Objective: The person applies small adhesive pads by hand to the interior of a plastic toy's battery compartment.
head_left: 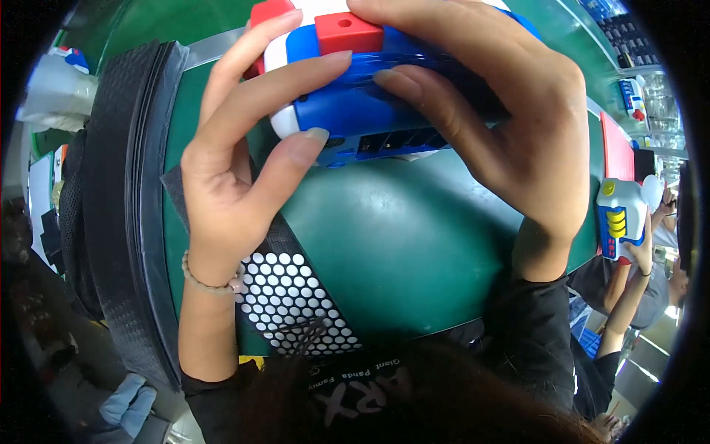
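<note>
- Green table point(399, 251) lies below.
- Blue-and-white device point(351, 103), over the table's far side.
- Right hand point(521, 115), half curled, holds its right part.
- Left hand point(229, 177), loosely curled, holds its left end.
- Red block point(351, 35) tops the device.

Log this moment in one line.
left hand: holding blue unit, left end | right hand: holding same unit, near red block | white-dot sheet: on green table

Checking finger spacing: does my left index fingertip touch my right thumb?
Apart. The head view shows a strip of the blue casing between the left index fingertip and the right thumb.
</note>
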`<act>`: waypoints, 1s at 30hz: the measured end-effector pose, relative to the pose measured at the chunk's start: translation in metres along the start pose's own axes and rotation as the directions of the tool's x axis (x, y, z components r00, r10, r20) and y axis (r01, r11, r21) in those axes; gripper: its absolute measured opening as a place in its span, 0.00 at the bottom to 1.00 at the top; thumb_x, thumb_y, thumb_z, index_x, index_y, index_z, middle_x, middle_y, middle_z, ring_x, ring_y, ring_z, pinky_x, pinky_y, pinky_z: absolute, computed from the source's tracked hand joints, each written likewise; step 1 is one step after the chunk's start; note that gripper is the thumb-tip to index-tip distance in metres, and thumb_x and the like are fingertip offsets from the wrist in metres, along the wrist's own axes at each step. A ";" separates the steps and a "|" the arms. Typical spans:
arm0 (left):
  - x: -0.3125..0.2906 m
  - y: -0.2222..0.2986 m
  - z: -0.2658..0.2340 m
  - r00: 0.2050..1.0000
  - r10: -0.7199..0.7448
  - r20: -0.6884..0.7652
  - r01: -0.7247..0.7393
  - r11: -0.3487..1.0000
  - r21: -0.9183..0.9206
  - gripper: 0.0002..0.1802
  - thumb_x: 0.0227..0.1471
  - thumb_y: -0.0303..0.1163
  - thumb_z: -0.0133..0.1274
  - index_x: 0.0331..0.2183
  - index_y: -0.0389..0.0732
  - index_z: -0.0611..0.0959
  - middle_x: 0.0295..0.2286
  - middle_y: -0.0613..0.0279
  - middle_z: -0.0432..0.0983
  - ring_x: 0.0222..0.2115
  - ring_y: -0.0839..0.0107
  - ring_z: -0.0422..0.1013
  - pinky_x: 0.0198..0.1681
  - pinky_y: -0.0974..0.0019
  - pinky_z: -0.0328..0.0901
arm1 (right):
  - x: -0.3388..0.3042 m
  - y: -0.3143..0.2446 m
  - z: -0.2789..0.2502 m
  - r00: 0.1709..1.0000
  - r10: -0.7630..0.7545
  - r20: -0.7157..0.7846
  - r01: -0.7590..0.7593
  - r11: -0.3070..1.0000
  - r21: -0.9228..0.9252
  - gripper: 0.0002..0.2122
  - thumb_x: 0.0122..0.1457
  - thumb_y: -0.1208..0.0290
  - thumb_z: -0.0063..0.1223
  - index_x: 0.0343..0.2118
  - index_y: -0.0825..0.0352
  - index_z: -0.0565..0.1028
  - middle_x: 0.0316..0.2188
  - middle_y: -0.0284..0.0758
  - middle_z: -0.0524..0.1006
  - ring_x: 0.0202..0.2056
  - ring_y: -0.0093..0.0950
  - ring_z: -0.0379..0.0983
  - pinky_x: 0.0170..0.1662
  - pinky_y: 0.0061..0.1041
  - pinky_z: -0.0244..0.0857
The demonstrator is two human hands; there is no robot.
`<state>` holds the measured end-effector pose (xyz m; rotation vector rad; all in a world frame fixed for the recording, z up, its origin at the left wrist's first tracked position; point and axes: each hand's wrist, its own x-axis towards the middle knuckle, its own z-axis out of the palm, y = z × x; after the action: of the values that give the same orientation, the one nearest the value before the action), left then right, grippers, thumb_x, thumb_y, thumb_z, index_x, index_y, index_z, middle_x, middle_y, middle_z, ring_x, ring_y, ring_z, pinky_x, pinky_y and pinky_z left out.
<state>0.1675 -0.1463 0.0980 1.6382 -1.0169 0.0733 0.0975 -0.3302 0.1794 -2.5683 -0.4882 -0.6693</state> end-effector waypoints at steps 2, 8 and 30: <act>0.003 -0.004 -0.008 0.995 0.051 0.088 -0.049 0.999 -0.023 0.22 0.46 0.36 0.48 0.43 0.36 0.73 0.52 0.48 0.57 0.53 0.59 0.54 0.56 0.59 0.45 | -0.001 -0.002 -0.004 1.000 0.008 0.013 -0.008 1.000 0.017 0.15 0.45 0.75 0.56 0.38 0.68 0.71 0.30 0.40 0.74 0.31 0.37 0.70 0.36 0.28 0.63; 0.006 -0.001 -0.010 0.992 0.038 0.117 -0.029 0.996 -0.079 0.20 0.44 0.27 0.50 0.42 0.34 0.74 0.51 0.48 0.57 0.52 0.60 0.56 0.54 0.61 0.49 | -0.001 0.000 -0.003 0.999 0.030 0.044 -0.032 0.998 0.048 0.15 0.45 0.75 0.55 0.38 0.68 0.70 0.29 0.39 0.73 0.31 0.37 0.69 0.36 0.27 0.63; 0.001 0.006 -0.001 0.993 -0.093 0.076 0.108 0.970 -0.219 0.26 0.43 0.32 0.50 0.46 0.35 0.68 0.53 0.48 0.52 0.54 0.62 0.52 0.56 0.61 0.45 | -0.002 -0.006 0.006 0.941 -0.224 0.255 0.337 0.704 -0.625 0.18 0.45 0.73 0.53 0.41 0.68 0.69 0.33 0.37 0.68 0.30 0.32 0.65 0.36 0.24 0.59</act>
<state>0.1651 -0.1459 0.1040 1.4910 -0.9532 -0.1589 0.0960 -0.3229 0.1753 -3.2826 -0.8396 -0.8673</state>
